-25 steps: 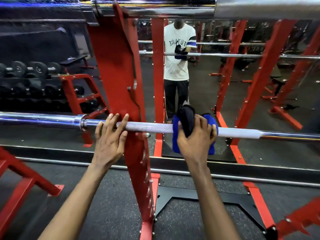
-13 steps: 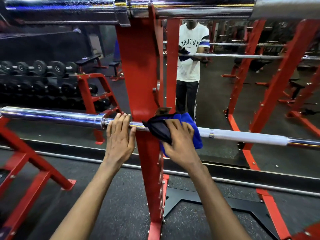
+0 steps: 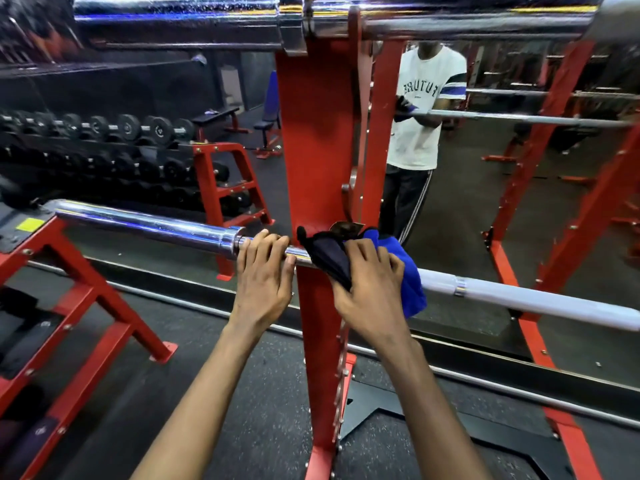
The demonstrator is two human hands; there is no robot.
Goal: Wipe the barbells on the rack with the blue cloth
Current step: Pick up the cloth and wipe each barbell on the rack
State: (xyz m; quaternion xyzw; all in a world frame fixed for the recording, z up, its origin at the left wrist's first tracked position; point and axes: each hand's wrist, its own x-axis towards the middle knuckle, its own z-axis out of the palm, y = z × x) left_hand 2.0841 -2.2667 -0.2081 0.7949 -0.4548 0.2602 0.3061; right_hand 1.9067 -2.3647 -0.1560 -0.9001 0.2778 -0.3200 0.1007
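The barbell (image 3: 156, 226) is gripped by the left hand (image 3: 265, 275), fingers curled over it. At the red upright (image 3: 311, 150), the blue cloth (image 3: 410, 271), brought leftward since earlier, is clasped round the bar by the right hand (image 3: 370, 296). Mirrored "FUTURE" is read on the reflected shirt (image 3: 420, 133).

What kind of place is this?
A gym's free-weight area, most likely: a chrome barbell lies across a red rack, rows of dumbbells fill a stand on the left, and a weight bench stands beside them.
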